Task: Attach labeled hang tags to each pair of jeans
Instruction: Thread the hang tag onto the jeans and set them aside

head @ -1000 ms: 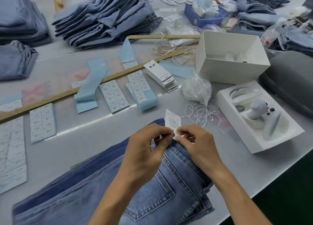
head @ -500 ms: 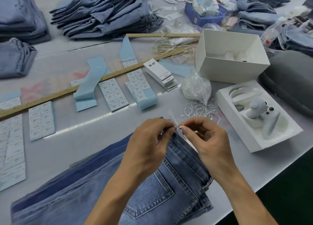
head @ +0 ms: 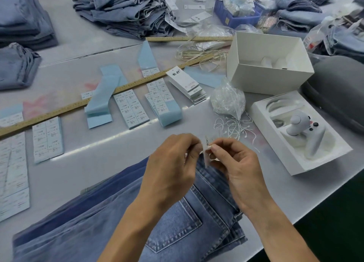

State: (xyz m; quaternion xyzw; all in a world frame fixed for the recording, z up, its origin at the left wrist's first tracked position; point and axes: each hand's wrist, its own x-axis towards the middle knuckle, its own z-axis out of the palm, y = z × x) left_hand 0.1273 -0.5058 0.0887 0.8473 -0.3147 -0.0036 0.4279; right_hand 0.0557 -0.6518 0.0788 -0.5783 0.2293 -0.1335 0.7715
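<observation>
Sticker sheets [head: 48, 138] and a wooden ruler [head: 78, 104] are lying at left on the grey table [head: 102, 169]. Jeans [head: 98, 222] are lying near the front edge. Left hand [head: 173, 169], fingers curled, is pinching the hang tag [head: 207, 153] above the waistband. Right hand [head: 238, 167] is pinching the same tag from the other side. Tag stack [head: 187, 84], string bag [head: 227, 102] and white tray [head: 299, 131] are sitting to the right.

Blue denim on a pale grey tabletop [head: 110, 169].
Jeans [head: 98, 222] mid-blue with tan stitching; hang tag [head: 207, 153] white with black print; sticker sheets [head: 131, 108] white on light blue backing; ruler [head: 59, 112] yellow-tan; bin [head: 234, 18] blue; box [head: 269, 64] white.
</observation>
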